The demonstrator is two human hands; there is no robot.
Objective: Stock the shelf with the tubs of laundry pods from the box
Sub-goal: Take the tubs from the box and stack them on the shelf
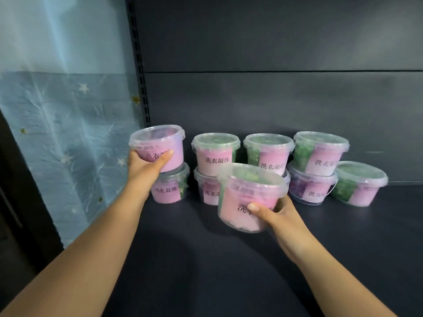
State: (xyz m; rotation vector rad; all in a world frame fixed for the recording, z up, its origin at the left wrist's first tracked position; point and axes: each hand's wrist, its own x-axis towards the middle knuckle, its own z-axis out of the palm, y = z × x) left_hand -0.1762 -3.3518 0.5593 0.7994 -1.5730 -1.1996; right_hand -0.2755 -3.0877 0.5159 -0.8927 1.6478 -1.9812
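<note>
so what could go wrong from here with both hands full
1. The left hand holds the purple tub tilted over the lower tub; released like that, it may slide off.
2. The right hand carries the front tub close to the two-high stack behind it; pushing in could topple that stack.

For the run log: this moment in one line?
left hand: grips purple tub over leftmost tub | right hand: grips green tub before row

Bare-armed on both sides, uncovered from left hand (pixel 146 167) at centre left and right hand (pixel 280 217) at centre right down to the bottom corners. Short, plain thumbnails (pixel 253 207).
</note>
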